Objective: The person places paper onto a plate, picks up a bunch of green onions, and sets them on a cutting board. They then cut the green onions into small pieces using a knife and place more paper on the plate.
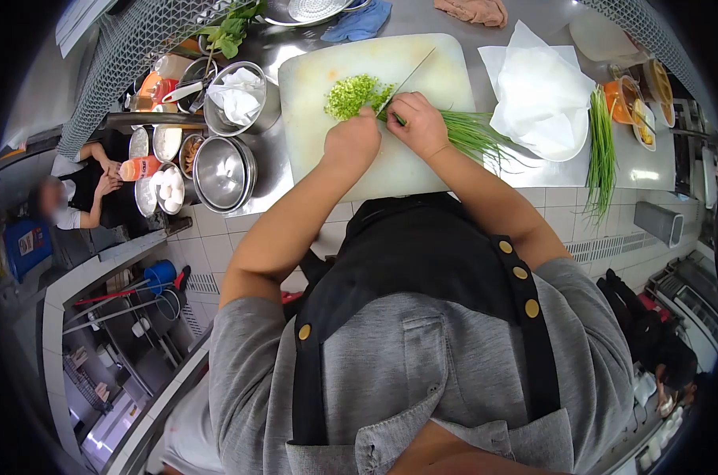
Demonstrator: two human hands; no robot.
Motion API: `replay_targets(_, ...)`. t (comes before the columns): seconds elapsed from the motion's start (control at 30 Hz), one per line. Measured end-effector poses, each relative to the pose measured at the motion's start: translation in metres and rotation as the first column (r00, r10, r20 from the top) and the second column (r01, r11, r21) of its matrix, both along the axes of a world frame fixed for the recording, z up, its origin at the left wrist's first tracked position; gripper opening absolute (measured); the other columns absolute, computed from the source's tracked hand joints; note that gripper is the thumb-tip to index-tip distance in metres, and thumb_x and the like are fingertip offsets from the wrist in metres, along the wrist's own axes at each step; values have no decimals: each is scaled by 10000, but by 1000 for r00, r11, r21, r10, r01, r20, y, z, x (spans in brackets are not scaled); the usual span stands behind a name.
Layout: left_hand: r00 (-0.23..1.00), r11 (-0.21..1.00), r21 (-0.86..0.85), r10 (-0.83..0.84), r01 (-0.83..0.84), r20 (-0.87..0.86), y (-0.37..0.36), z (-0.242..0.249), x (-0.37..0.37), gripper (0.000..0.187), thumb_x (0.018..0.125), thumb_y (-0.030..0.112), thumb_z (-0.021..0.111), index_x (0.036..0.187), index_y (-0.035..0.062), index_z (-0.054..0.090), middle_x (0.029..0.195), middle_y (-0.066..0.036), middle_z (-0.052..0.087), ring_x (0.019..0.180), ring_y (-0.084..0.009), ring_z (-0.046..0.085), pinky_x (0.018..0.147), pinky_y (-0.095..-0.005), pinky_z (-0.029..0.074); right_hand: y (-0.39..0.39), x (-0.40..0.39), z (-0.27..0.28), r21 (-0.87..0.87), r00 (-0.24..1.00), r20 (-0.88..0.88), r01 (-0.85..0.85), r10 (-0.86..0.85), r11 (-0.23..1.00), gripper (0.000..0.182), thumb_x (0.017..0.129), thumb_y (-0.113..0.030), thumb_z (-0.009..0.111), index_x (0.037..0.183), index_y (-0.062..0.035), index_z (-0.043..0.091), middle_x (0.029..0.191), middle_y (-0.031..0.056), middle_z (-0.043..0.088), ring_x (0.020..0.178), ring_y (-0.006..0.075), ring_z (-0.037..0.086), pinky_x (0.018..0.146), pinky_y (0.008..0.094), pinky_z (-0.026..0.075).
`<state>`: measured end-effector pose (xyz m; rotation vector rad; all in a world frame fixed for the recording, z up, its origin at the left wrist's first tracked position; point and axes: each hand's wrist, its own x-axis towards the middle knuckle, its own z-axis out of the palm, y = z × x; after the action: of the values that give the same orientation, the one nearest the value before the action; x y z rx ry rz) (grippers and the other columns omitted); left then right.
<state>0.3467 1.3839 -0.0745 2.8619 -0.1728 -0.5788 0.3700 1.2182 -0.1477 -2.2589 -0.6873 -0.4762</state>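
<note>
My left hand is closed around the handle of a kitchen knife, whose blade slants up and to the right over a white cutting board. Pressed close beside the blade, the curled fingers of my right hand hold down a bunch of chives. The long green stems trail rightward past the board's edge. Beyond my left hand lies a heap of chopped chives. The knife handle is mostly hidden in my grip.
Metal bowls and a bowl with white paper stand left. A paper-lined white dish and more chives lie right, near an orange container. A blue cloth lies behind the board. Another person is at far left.
</note>
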Motion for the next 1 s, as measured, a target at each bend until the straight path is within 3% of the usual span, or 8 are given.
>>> replay_targets(0.1,998,1000,-17,20,-19,64,-6,-11,12,253,918,209,544,1034,-9,601,881,-251,721,836,-408,725,742,-500,582,1,4,-1,6,1000,20,6,-6,1000,158,722,-79,730,830,-91,616,945,47,635,915,261,619,773,378,549)
replay_targets(0.17,1000,999,-46,17,-16,11,-2,-9,19,253,915,205,545,1035,-9,604,903,-262,719,850,-410,723,765,-506,578,2,-2,-1,19,999,33,3,-3,1000,158,720,-77,729,830,-89,616,948,46,636,918,261,619,774,377,549)
replay_targets(0.37,997,999,-22,-24,23,-72,3,36,8,255,914,193,546,1039,-23,602,938,-275,717,872,-413,720,802,-512,570,0,-1,-1,27,999,31,15,-16,1000,175,709,-75,736,841,-88,622,963,44,645,920,262,626,770,374,552)
replay_targets(0.57,999,1000,-25,19,-18,39,-6,-17,5,249,909,188,557,1042,-17,603,920,-257,720,891,-411,718,788,-508,569,1,0,-2,60,1000,23,9,-10,998,158,719,-69,733,833,-92,626,934,48,642,906,265,627,761,377,550)
replay_targets(0.8,999,999,-34,-23,22,-29,3,23,15,266,908,200,560,1069,-8,593,919,-247,723,894,-414,717,783,-509,569,-1,0,-1,46,1000,16,24,-25,999,155,713,-67,730,817,-90,617,909,54,638,877,270,628,743,380,551)
replay_targets(0.87,996,999,-5,-42,41,-79,3,35,6,252,934,143,464,1069,-26,593,932,-270,722,891,-411,727,794,-503,574,1,0,0,43,1000,19,22,-22,999,154,713,-67,728,818,-90,617,910,54,639,875,268,628,742,376,552)
replay_targets(1.0,999,999,-23,48,-48,-27,-3,-5,5,266,913,200,551,1060,-18,594,910,-259,721,868,-427,718,790,-516,571,0,0,1,35,999,26,19,-19,999,152,714,-68,724,816,-89,613,905,51,637,881,262,627,741,372,553)
